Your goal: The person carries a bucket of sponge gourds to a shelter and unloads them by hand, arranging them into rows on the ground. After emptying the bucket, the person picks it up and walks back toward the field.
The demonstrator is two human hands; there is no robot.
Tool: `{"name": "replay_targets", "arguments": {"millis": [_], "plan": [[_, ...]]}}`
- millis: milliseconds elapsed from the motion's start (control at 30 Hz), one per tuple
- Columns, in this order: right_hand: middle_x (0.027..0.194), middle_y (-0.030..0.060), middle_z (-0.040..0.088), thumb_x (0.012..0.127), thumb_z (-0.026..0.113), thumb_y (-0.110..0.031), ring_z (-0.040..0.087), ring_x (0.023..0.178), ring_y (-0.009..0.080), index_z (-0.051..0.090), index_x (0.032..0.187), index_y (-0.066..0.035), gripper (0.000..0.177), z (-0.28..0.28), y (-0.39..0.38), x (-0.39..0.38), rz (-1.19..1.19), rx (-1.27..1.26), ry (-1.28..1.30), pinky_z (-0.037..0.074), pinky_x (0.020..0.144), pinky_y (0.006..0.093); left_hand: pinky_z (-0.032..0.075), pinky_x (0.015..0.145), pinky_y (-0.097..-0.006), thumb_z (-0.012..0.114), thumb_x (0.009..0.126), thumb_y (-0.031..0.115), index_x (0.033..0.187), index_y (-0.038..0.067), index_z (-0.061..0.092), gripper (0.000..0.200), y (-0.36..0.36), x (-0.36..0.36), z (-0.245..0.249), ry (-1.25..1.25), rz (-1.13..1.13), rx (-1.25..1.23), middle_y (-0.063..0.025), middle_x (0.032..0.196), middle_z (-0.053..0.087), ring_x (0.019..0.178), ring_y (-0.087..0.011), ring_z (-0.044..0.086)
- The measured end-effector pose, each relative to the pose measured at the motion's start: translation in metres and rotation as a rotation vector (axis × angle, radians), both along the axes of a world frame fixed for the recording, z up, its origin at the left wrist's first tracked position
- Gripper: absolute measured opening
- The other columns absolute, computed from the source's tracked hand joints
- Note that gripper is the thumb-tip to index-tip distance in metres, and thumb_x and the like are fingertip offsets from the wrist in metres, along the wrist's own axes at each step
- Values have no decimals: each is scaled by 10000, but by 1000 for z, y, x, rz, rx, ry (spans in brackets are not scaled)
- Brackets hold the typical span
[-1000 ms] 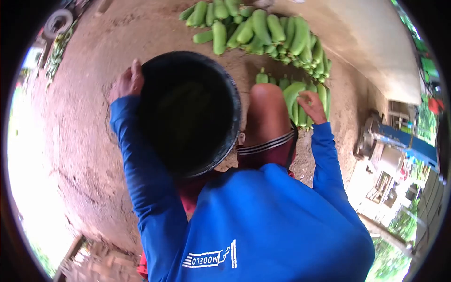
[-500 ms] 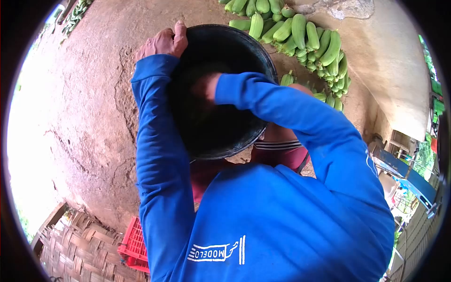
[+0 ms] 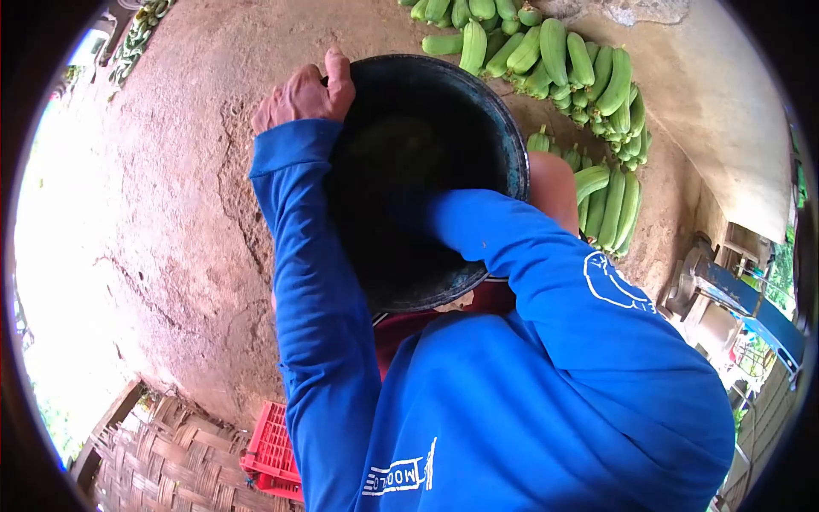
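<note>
A large black bucket [image 3: 517, 158] is tipped with its round mouth toward me, in front of my lap. My left hand [image 3: 307, 92] grips its upper left rim, thumb raised and fingers wrapped over the edge. My right forearm, in a blue sleeve [image 3: 482, 224], reaches down into the bucket. The right hand itself is lost in the dark interior, so its fingers and anything in them are hidden. A faint greenish shape [image 3: 399, 141] shows deep inside, too dim to name.
Long green gourds [image 3: 553, 53] lie in rows on the earthen floor [image 3: 188, 213], with more gourds [image 3: 610, 209] right of the bucket. A red plastic crate [image 3: 275, 452] and a woven bamboo panel [image 3: 171, 461] are at lower left. A blue metal frame [image 3: 751, 311] stands at far right.
My right hand, blurred but visible before, has gone deeper and lower into the bucket, out of sight. My left hand keeps its hold on the rim. The whole view has shifted slightly.
</note>
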State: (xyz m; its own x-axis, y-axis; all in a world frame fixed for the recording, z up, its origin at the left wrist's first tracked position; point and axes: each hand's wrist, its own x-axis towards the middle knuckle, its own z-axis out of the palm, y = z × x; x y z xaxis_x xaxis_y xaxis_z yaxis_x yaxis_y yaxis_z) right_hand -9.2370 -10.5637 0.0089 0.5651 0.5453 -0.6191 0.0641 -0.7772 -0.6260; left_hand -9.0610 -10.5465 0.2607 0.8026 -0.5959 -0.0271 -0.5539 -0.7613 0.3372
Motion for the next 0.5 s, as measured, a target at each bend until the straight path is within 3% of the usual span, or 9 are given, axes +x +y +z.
{"name": "replay_targets", "arguments": {"millis": [267,367,500], "plan": [[1059,177,631,680,723,-392,613,966,325,606,1095,-50,550,15,-18,10,40,25,-5,492,844,406,466,799,-487,328,859,597,819,35,673,660,0,0,-2,-32,28,-20,-240,859,657,873,-415,626],[1054,176,634,676,727,-395,615,965,320,605,1100,-50,559,50,-56,20,27,9,-49,492,843,405,466,806,-482,327,860,594,819,36,675,659,-1,-1,3,-40,39,-5,-240,856,658,871,-412,629],[1048,175,638,671,733,-398,617,964,312,602,1106,-50,572,138,-99,39,-123,-12,-161,491,842,402,466,822,-476,328,859,592,826,38,678,657,-1,1,1,-17,50,-4,-239,862,659,882,-411,628]]}}
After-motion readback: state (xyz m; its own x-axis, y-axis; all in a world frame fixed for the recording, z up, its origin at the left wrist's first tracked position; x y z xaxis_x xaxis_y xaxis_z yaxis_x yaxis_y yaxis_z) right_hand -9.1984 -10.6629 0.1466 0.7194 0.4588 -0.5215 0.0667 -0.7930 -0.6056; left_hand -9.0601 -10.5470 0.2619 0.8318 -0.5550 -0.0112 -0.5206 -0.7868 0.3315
